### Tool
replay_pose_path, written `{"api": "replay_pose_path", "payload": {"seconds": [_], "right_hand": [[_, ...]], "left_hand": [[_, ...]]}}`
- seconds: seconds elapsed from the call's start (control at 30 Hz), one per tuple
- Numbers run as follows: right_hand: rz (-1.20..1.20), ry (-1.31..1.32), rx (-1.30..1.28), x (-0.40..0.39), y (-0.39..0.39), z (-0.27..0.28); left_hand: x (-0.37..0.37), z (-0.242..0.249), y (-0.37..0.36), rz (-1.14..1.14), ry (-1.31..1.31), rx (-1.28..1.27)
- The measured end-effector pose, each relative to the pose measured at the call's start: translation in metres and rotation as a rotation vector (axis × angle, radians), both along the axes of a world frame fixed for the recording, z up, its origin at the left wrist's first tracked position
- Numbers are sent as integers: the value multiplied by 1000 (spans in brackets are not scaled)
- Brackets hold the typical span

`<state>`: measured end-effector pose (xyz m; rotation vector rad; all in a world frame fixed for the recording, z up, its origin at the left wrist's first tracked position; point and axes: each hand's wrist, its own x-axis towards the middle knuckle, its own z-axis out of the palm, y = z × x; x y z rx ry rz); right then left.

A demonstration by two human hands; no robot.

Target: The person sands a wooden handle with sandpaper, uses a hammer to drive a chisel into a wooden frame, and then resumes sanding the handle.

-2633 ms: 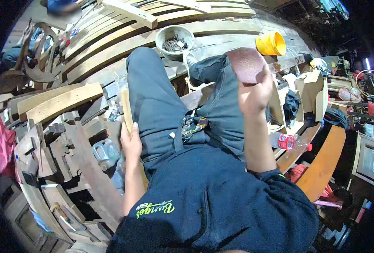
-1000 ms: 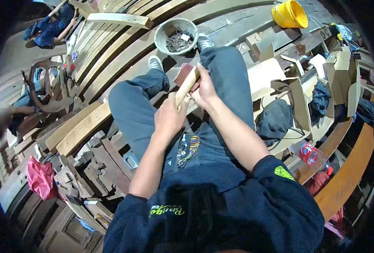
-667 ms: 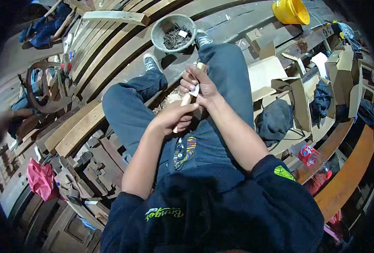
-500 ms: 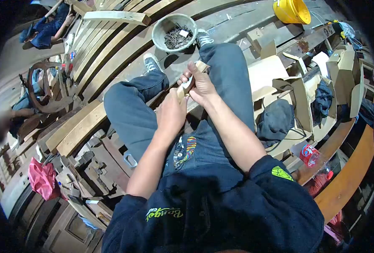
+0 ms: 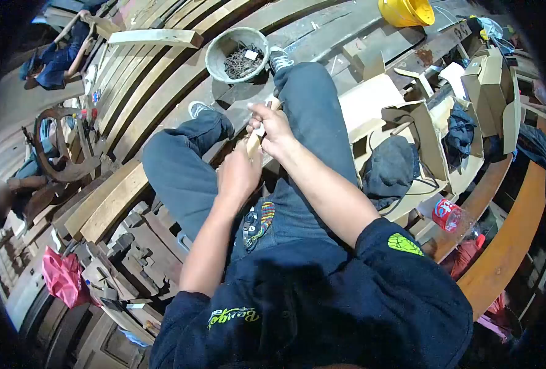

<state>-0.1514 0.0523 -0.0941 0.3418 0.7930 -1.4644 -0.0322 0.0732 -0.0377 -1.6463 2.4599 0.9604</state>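
Note:
A short piece of light wood (image 5: 253, 144) is held between my two hands, above the gap between my legs. My left hand (image 5: 239, 173) is closed around its lower end. My right hand (image 5: 270, 129) grips it further up, thumb stretched along the top, with a small whitish patch showing beside the fingers. Both palms hide much of the wood, so its full shape does not show. Beyond my hands stands a grey bucket (image 5: 210, 64) holding many dark nail-like pieces and a white scrap.
Long wooden beams (image 5: 116, 203) lie on the left, with dark wood blocks (image 5: 141, 261) nearby. Cardboard boxes (image 5: 434, 147) with dark cloth stand right. A yellow bucket (image 5: 399, 13), plastic bottle (image 5: 450, 216) and pink bag (image 5: 65, 277) surround me. Another person (image 5: 58, 64) is at upper left.
The view has shifted slightly, so the surroundings sit a little further left. My right hand has turned on the wood, and its upper end now shows less. Both hands still grip it.

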Motion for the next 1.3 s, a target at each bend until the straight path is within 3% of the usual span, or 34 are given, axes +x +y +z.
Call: {"api": "replay_pose_path", "payload": {"seconds": [0.03,0.07,0.1,0.13,0.17,0.2,0.23,0.27,0.3,0.37,0.4,0.43,0.5,0.53,0.57,0.6,0.63,0.67,0.7,0.73,0.77,0.83,0.93,0.97,1.03,1.1,1.17,1.23,1.27,1.3], "right_hand": [[31,23,-29,-2,4,1],[63,-109,-138,-6,8,8],[142,-202,-295,-12,11,16],[229,-221,-457,-15,13,24],[321,-243,-620,-16,14,32],[310,-240,-626,-13,14,29],[251,-197,-461,-7,11,26],[171,-68,-294,4,7,20],[93,63,-133,11,1,15],[-21,-57,-10,14,-2,14],[48,106,12,14,0,21],[117,270,37,13,3,27],[224,-117,-330,0,11,35],[303,-141,-490,-6,15,42],[386,-165,-652,-10,16,53],[362,-108,-681,-8,14,50],[260,-131,-515,-1,9,42],[159,-20,-333,8,4,33],[59,91,-153,13,-1,27],[-49,-24,16,15,-3,21],[-55,-25,10,17,-3,22],[98,278,-13,19,0,21],[231,-199,-476,2,7,34],[308,-309,-643,-3,8,43],[380,-288,-744,-2,3,40],[192,124,-314,16,-3,24],[40,76,-65,24,-2,12],[75,395,-23,32,2,20],[111,381,-68,33,5,24],[145,313,-224,32,6,27]], "left_hand": [[5,-13,1,-27,175,49],[3,4,-5,101,345,453],[5,28,-16,483,411,1162],[9,28,-16,479,415,1168],[13,26,-16,367,407,1043],[17,22,-16,254,396,916],[21,17,-14,144,379,792],[28,3,-9,14,181,208],[12,30,-5,97,-22,22],[8,19,1,106,-66,-59],[10,8,7,107,-36,5],[10,-5,9,-43,456,-41],[23,18,-3,579,592,1386],[32,22,-3,536,838,1620],[33,30,-5,509,831,1629],[25,43,-9,420,657,1316],[18,51,-12,332,478,1005],[32,11,-10,-7,328,83],[22,27,-6,107,62,-68],[16,29,-2,109,-21,-98],[11,30,1,108,-101,-130],[9,24,5,98,-182,-29],[24,44,-5,638,728,1402],[29,45,-6,626,903,1617],[24,42,-4,378,505,999],[22,28,0,48,131,-123],[19,24,4,155,34,-113],[26,-8,11,117,287,92],[28,-10,13,139,391,370],[32,-11,13,137,393,373]]}}
